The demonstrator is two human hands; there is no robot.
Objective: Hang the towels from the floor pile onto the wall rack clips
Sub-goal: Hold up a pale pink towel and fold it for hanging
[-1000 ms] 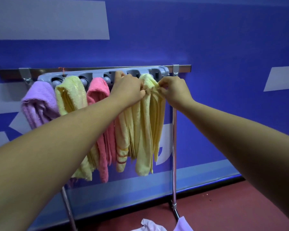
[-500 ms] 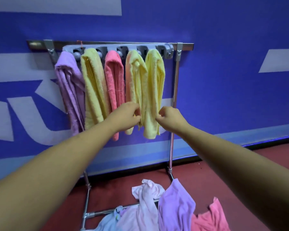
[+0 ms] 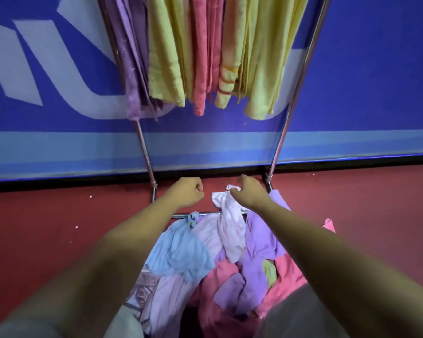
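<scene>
The floor pile [image 3: 220, 276] holds several towels: light blue [image 3: 181, 252], lilac [image 3: 261, 242], pink [image 3: 288, 272] and a pale pink one [image 3: 230, 225] draped over the rack's bottom bar. My right hand [image 3: 250, 195] pinches the top tip of the pale pink towel. To its left, just above the floor, my left hand [image 3: 187, 195] is curled in a fist and holds nothing. Several towels hang above: purple [image 3: 132, 69], yellow-green [image 3: 164, 57], pink [image 3: 200, 69], striped orange [image 3: 227, 76] and yellow [image 3: 264, 69]. The rack clips are out of view.
The rack's two metal legs [image 3: 144, 147] [image 3: 282, 135] stand against the blue wall [image 3: 364, 81], joined by a low crossbar [image 3: 208, 212] under the pile. Red floor [image 3: 59, 228] spreads to both sides. My knees are at the bottom edge.
My view has dropped from the rack to the floor pile. Both hands came down from the hung yellow towel, and my right hand has taken hold of the pale pink towel's tip.
</scene>
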